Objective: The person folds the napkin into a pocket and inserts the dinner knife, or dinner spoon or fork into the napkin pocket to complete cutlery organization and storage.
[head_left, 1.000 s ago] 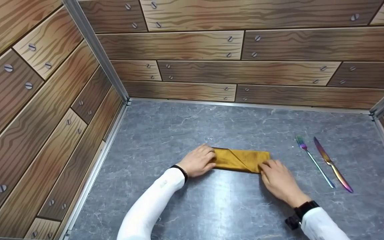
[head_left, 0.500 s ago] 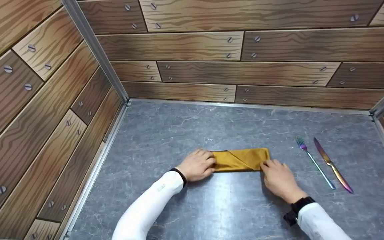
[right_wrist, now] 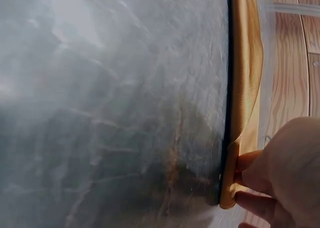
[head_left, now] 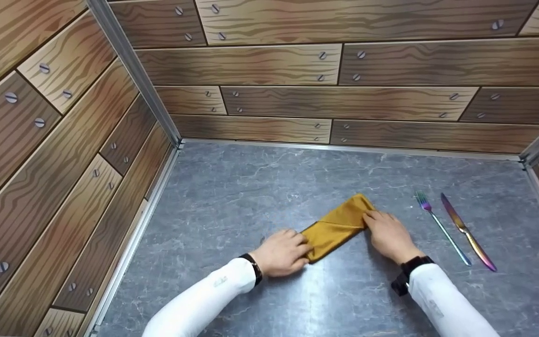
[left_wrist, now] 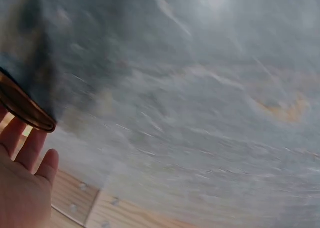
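Observation:
A golden-yellow folded napkin [head_left: 337, 228], a flat strip with a slanting fold line, lies at an angle between my two hands in the head view. My left hand [head_left: 282, 252] holds its lower left end, fingers over the cloth. In the left wrist view, the rolled edge of the napkin [left_wrist: 26, 107] meets the fingertips; the thumb's contact is hard to make out. At the napkin's right end, my right hand [head_left: 391, 236] pinches the near edge. The right wrist view shows thumb and fingers on the end of the napkin [right_wrist: 247, 63].
To the right of the right hand lie a rainbow-coloured fork [head_left: 442, 228] and a matching knife [head_left: 467, 231], side by side. The grey marbled tabletop [head_left: 232, 182] is enclosed by wood-patterned walls [head_left: 269, 65] at the back and sides.
The napkin has turned from nearly level to slanting, its right end away from the person and its left end nearer. Left hand moved nearer the person, right hand slightly away.

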A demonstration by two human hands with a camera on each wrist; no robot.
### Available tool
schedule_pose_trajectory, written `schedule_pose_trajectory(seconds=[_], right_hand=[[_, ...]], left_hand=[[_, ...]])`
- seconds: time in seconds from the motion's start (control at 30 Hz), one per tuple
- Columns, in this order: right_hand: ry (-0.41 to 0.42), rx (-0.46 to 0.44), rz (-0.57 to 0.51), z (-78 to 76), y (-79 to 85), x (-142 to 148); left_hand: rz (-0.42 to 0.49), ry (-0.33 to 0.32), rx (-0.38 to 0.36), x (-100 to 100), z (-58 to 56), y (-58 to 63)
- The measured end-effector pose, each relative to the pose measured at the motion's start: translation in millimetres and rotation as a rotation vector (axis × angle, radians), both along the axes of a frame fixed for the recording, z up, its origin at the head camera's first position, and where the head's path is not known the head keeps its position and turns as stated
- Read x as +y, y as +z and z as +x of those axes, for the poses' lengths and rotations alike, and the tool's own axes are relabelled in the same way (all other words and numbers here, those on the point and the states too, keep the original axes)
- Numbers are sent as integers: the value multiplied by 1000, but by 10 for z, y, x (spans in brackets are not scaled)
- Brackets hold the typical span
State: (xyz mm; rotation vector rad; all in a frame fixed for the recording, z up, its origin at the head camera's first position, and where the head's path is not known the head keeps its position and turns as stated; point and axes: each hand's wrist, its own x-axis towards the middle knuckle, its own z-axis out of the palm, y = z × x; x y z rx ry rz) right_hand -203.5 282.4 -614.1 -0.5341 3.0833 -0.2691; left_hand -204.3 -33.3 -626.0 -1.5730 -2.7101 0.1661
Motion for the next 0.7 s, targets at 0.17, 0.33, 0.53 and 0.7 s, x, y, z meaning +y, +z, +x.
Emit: schedule_pose_trajectory(seconds=[0.17,0.33,0.53,0.7], right_hand=[[22,-40,-28,-126,20,-41],[52,-86,-32,-251,32,-112],[69,-117,-40,-358,55,-207],[95,-109,-21,-437,60,-265]], left_hand=[[-6,-46,-3,106,176,-9],[-49,-73,-50,231,322,-11],[-61,-119,-43,379,434,-21],[-40,-137,-29,474,495,-60]])
